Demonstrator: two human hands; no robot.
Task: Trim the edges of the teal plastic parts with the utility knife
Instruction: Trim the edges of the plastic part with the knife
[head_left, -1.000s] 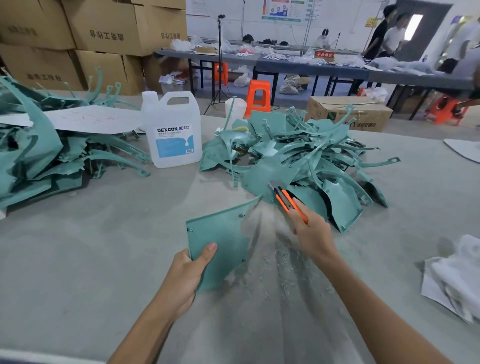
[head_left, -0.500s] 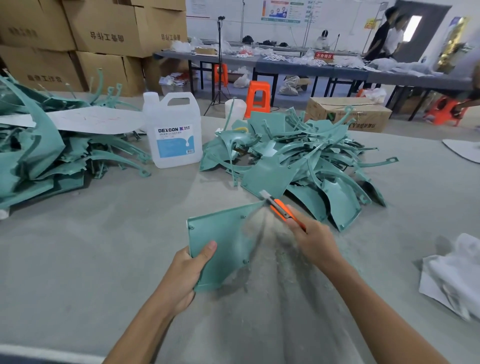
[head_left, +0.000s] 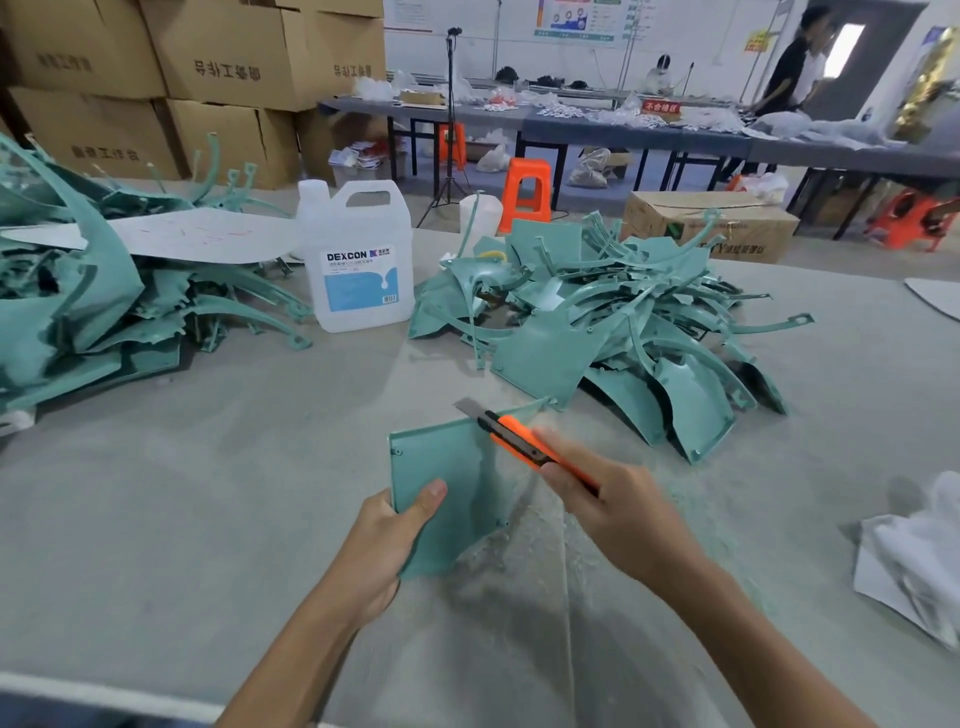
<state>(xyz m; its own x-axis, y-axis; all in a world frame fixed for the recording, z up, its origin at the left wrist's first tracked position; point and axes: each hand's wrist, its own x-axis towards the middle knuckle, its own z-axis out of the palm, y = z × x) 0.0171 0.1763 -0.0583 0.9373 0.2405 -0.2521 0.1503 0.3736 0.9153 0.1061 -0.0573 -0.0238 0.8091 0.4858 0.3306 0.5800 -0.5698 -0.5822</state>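
A flat, fan-shaped teal plastic part (head_left: 447, 467) is held above the grey table (head_left: 208, 493), its face toward me. My left hand (head_left: 387, 540) grips its lower left corner, thumb on the front. My right hand (head_left: 608, 512) grips an orange utility knife (head_left: 519, 441) with the blade out. The blade lies across the part's upper edge, tip pointing up and left. Pale shavings (head_left: 524, 566) lie on the table under the part.
A heap of teal parts (head_left: 613, 332) lies just beyond the hands, and another heap (head_left: 88, 312) at the left with a white sheet on it. A white DEXCON jug (head_left: 358, 260) stands between them. A white cloth (head_left: 919, 551) lies at the right. Cardboard boxes and work tables stand behind.
The knife has moved left along the part's upper edge, from its right tip toward the middle. My left hand has kept its hold on the part.
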